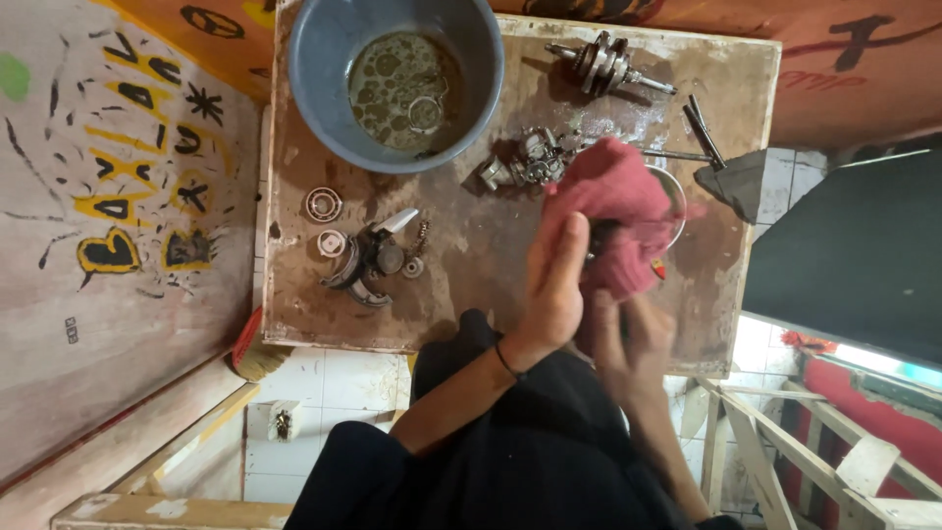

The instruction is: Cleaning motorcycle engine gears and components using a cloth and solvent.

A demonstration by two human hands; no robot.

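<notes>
Wiping is occupying me: my left hand (pixel 557 290) and right hand (pixel 628 339) are gripping the red rag (pixel 613 196) around a dark part above the counter (pixel 471 245), needing steady rubbing next, I judge.

Desk (pixel 471 245) layout
Basin (pixel 324 59) at upper left; crankshaft (pixel 608 64) at upper right; small parts (pixel 368 250) left of centre; rag (pixel 618 206) right of centre, carburettor (pixel 525 162) just beside it.

basin (pixel 324 59) oily | crankshaft (pixel 608 64) | bearing (pixel 323 204) | broom (pixel 257 353)
</notes>
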